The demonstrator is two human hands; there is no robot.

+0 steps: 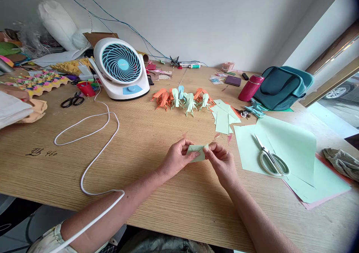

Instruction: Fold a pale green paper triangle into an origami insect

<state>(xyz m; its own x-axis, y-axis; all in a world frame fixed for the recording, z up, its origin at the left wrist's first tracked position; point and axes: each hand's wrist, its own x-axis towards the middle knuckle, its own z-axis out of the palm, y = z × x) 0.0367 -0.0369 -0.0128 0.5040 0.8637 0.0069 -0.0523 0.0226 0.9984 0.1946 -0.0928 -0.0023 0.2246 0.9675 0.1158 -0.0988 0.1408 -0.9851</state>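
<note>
Between my two hands is a small folded piece of pale green paper (196,148), held just above the wooden table near its middle. My left hand (179,154) pinches the left end, its thumb lying across the front. The fingers of my right hand (221,157) close on the right end, where a small corner sticks up. Beyond my hands stands a row of folded paper figures (190,102) in orange, pale green and light blue. Beside them lies a loose stack of cut pale green paper pieces (222,122).
White-handled scissors (272,161) rest on large green sheets (300,141) at right. A red bottle (251,87) and teal bag (283,86) stand behind. A white fan (122,68) is at back left; its white cord (97,159) crosses my left forearm. Black scissors (72,99) lie farther left.
</note>
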